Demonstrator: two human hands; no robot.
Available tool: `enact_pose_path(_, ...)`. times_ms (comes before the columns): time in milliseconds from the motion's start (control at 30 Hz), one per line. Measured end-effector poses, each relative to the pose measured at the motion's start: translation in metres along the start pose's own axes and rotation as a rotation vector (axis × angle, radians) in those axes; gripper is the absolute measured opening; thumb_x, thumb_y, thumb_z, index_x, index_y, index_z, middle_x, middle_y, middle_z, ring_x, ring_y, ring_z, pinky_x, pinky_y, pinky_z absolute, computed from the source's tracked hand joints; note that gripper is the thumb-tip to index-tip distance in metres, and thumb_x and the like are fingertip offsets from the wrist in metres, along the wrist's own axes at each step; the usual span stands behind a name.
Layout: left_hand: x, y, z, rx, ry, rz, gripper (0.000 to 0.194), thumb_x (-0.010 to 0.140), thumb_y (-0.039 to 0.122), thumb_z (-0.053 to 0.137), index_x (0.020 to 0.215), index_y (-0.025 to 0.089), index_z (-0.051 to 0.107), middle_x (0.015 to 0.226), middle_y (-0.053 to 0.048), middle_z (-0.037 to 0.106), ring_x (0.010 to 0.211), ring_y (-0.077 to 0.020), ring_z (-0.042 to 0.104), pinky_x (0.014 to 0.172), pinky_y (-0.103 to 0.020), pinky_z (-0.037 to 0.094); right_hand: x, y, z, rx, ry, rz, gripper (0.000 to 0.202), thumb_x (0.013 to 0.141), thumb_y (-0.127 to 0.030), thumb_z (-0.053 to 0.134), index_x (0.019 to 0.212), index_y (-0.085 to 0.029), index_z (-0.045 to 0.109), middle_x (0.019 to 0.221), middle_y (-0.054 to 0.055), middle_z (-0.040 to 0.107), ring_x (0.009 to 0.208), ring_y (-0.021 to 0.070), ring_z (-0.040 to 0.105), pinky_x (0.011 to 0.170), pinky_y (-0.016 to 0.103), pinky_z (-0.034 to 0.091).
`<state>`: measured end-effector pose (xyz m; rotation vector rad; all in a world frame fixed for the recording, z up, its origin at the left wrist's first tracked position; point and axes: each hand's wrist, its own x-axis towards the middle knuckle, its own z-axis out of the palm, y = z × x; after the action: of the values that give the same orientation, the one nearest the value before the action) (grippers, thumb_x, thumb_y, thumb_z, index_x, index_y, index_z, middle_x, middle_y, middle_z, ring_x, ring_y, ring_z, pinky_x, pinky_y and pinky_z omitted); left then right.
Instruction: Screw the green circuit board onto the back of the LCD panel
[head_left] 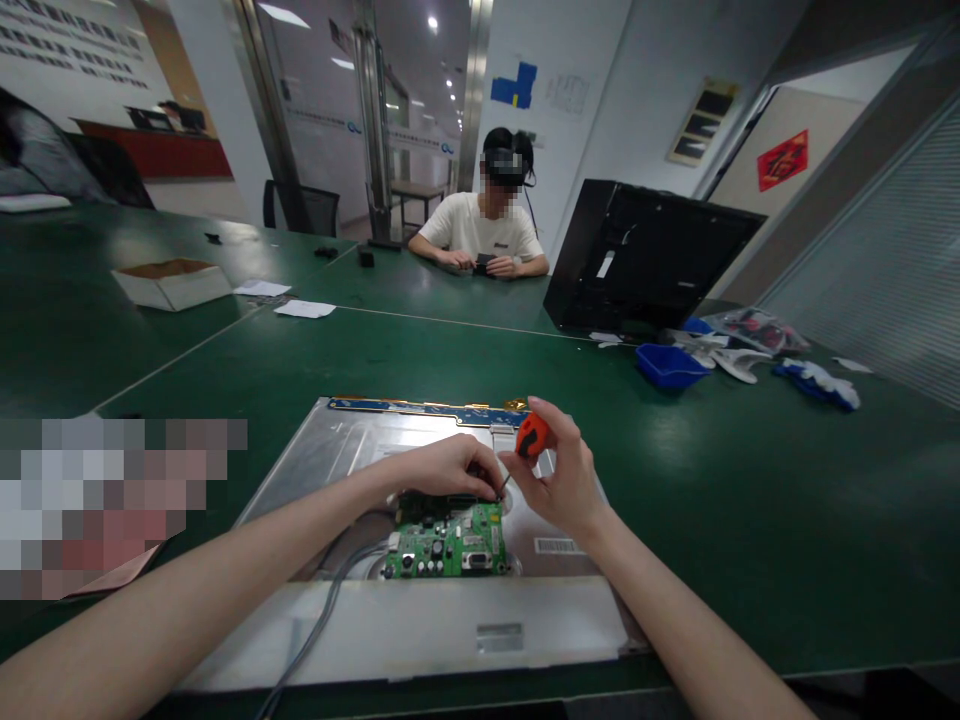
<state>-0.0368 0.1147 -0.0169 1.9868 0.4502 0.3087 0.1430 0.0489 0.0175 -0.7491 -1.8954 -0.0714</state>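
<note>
My right hand grips a screwdriver by its orange-and-black handle. The thin shaft slants down to the upper right corner of a green circuit board. At that same corner my left hand has its fingers pinched together; whether something small sits between them is hidden. The board lies on the metal back of a display panel, which has a blue circuit strip along its far edge. Grey cables run from the board's left side toward me.
Across the green table a person holds a small dark object. A black monitor stands at the right, near a blue tray and gloves. A white box and papers lie at the left.
</note>
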Motion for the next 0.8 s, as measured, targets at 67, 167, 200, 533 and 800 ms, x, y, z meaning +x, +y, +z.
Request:
enact_pose_path(67, 0.0002, 0.0007, 0.0000, 0.010, 0.001, -0.004, 0.012, 0.077, 0.015, 0.070, 0.089, 0.015, 0.073, 0.078, -0.001, 0.071, 0.072, -0.0138, 0.063, 0.068, -0.022, 0.048, 0.0000, -0.0017, -0.0017, 0.040, -0.047, 0.010, 0.064, 0.086, -0.017, 0.054, 0.144, -0.025, 0.028, 0.078, -0.002, 0.054, 0.055, 0.0111, 0.051, 0.051, 0.025, 0.049)
enact_pose_path(167, 0.0007, -0.0001, -0.0001, 0.024, 0.001, 0.007, 0.011, 0.078, 0.016, 0.070, 0.088, 0.015, 0.073, 0.078, -0.001, 0.070, 0.072, -0.0140, 0.062, 0.068, -0.022, 0.047, -0.0003, -0.0046, -0.0027, 0.057, -0.077, 0.012, 0.066, 0.085, -0.014, 0.051, 0.146, -0.024, 0.026, 0.082, 0.001, 0.057, 0.058, 0.0117, 0.054, 0.053, 0.026, 0.050)
enact_pose_path(200, 0.0008, -0.0006, -0.0001, 0.027, 0.002, 0.009, 0.011, 0.078, 0.017, 0.070, 0.088, 0.015, 0.073, 0.078, -0.001, 0.070, 0.072, -0.0141, 0.063, 0.068, -0.022, 0.047, -0.0006, -0.0052, -0.0022, 0.042, -0.069, 0.011, 0.066, 0.085, -0.014, 0.052, 0.145, -0.025, 0.026, 0.082, 0.001, 0.057, 0.057, 0.0113, 0.054, 0.051, 0.025, 0.050)
enact_pose_path(533, 0.0001, 0.0014, -0.0007, 0.074, 0.011, 0.023, 0.009, 0.077, 0.015, 0.071, 0.086, 0.016, 0.073, 0.077, 0.000, 0.071, 0.072, -0.0136, 0.063, 0.067, -0.021, 0.045, -0.0022, -0.0005, 0.0045, -0.002, 0.050, -0.048, 0.062, 0.084, -0.021, 0.064, 0.138, -0.027, 0.035, 0.078, -0.002, 0.057, 0.050, 0.0095, 0.048, 0.043, 0.021, 0.044)
enact_pose_path(800, 0.0001, -0.0041, 0.0005, 0.051, -0.004, 0.003, 0.011, 0.080, 0.018, 0.069, 0.090, 0.016, 0.072, 0.079, -0.001, 0.070, 0.073, -0.0138, 0.062, 0.068, -0.022, 0.046, -0.0021, -0.0047, 0.0006, 0.112, -0.075, -0.014, 0.065, 0.085, -0.011, 0.048, 0.144, -0.024, 0.026, 0.082, 0.001, 0.059, 0.060, 0.0129, 0.056, 0.051, 0.026, 0.050)
